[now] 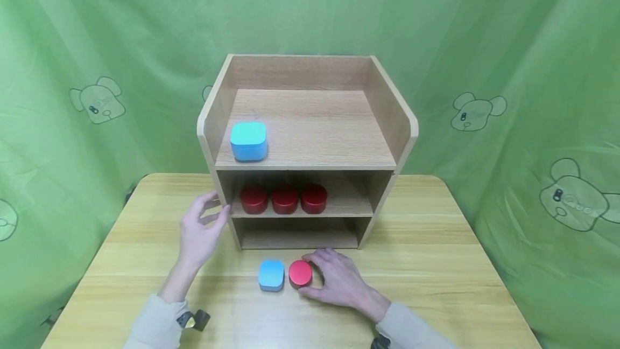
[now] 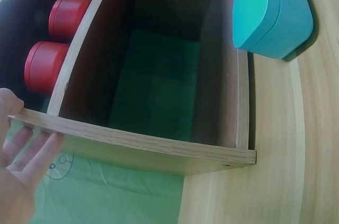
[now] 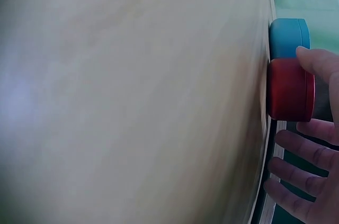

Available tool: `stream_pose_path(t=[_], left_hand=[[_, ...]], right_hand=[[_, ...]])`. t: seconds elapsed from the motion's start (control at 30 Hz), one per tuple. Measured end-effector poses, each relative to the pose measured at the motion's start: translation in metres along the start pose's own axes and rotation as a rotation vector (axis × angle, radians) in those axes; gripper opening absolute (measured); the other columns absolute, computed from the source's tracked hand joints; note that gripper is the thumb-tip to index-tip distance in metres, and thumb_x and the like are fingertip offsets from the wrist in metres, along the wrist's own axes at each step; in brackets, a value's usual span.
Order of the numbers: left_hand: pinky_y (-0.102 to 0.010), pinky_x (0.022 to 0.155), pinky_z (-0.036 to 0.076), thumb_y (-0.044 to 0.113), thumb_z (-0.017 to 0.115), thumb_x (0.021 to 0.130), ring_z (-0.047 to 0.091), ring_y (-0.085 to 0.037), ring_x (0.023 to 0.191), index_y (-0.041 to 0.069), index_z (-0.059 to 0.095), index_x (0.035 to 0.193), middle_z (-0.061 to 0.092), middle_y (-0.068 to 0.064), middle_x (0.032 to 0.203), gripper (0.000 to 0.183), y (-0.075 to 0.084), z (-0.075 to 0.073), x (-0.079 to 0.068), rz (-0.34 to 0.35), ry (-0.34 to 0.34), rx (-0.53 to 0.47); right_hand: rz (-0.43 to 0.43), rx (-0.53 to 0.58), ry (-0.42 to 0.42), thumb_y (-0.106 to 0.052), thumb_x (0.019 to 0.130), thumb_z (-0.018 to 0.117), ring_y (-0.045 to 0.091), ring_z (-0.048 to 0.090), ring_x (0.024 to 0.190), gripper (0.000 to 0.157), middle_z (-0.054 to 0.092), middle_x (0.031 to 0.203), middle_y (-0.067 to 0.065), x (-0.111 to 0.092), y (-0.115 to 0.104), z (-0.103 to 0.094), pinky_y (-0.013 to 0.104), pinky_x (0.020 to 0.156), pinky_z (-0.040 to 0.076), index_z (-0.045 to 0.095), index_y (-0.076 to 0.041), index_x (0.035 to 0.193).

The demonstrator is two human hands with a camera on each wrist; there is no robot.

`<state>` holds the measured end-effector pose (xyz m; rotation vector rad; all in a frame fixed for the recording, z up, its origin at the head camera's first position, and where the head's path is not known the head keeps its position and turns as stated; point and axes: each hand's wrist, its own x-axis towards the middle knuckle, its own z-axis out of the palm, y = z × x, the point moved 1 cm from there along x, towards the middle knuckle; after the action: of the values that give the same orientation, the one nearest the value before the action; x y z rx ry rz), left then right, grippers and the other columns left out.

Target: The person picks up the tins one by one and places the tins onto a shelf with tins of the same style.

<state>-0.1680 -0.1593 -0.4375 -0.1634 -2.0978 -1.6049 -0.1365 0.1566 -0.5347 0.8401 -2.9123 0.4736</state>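
My left hand [image 1: 201, 233] is at the left side panel of a wooden shelf unit [image 1: 305, 167], pinching its front edge with the thumb on the inner side and fingers along the outside. On the table, my right hand [image 1: 341, 281] holds a red round tin [image 1: 300, 272] between thumb and index finger; the other fingers [image 3: 299, 173] are spread away from it. Just left of that tin stands a blue square tin [image 1: 271, 274] with rounded corners. Both tins stand upright in front of the shelf.
Another blue tin [image 1: 249, 141] sits on the top shelf at the left. Three red round tins [image 2: 46, 68] stand in a row on the middle shelf. Green cloth [image 1: 310, 9] hangs behind and beside the wooden table [image 1: 426, 230].
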Motion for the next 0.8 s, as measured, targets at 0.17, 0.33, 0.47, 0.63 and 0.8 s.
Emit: stream_pose_path(t=[0.17,0.33,0.47,0.63,0.8], left_hand=[[-0.008,0.085,0.062,-0.008,0.074,0.09,0.063,0.009,0.105,-0.009,0.064,0.129,0.069,-0.026,0.128,0.04,-0.0014,0.0,0.0004,0.003,0.002,0.003],[-0.008,0.085,0.062,-0.009,0.074,0.09,0.063,0.009,0.105,-0.01,0.064,0.129,0.069,-0.028,0.128,0.041,-0.0016,0.0002,0.0007,0.008,0.002,0.001],[-0.008,0.085,0.062,-0.01,0.074,0.09,0.062,0.01,0.105,-0.011,0.063,0.129,0.069,-0.028,0.128,0.041,-0.001,0.0003,0.0006,0.014,0.001,0.001],[-0.008,0.085,0.062,-0.01,0.074,0.09,0.062,0.01,0.105,-0.011,0.063,0.129,0.068,-0.028,0.128,0.041,-0.0008,0.0003,0.0007,0.019,0.0,0.0],[-0.008,0.085,0.062,-0.01,0.074,0.09,0.062,0.01,0.105,-0.011,0.063,0.129,0.068,-0.029,0.128,0.041,-0.0022,0.0006,0.0009,0.018,0.001,0.001]], right_hand=[[0.005,0.008,-0.001,-0.068,0.08,0.079,0.029,0.067,0.126,0.068,0.075,0.127,-0.002,0.0013,0.0,0.0027,0.055,0.111,0.059,0.07,-0.023,0.13],[0.007,0.001,-0.003,-0.067,0.08,0.08,0.025,0.069,0.122,0.064,0.075,0.125,-0.003,0.0029,0.0007,0.0049,0.052,0.105,0.063,0.071,-0.025,0.127],[-0.007,0.001,-0.003,-0.064,0.08,0.081,0.023,0.07,0.118,0.06,0.076,0.123,-0.003,0.0039,0.0003,0.0043,0.051,0.104,0.063,0.071,-0.025,0.125],[-0.018,0.0,-0.003,-0.063,0.081,0.082,0.021,0.071,0.116,0.059,0.077,0.122,-0.003,0.0047,-0.0007,0.0034,0.049,0.1,0.065,0.071,-0.024,0.124],[-0.015,-0.005,-0.006,-0.062,0.081,0.081,0.017,0.069,0.108,0.058,0.077,0.119,-0.005,0.0052,-0.002,0.0032,0.043,0.089,0.066,0.071,-0.025,0.124]])
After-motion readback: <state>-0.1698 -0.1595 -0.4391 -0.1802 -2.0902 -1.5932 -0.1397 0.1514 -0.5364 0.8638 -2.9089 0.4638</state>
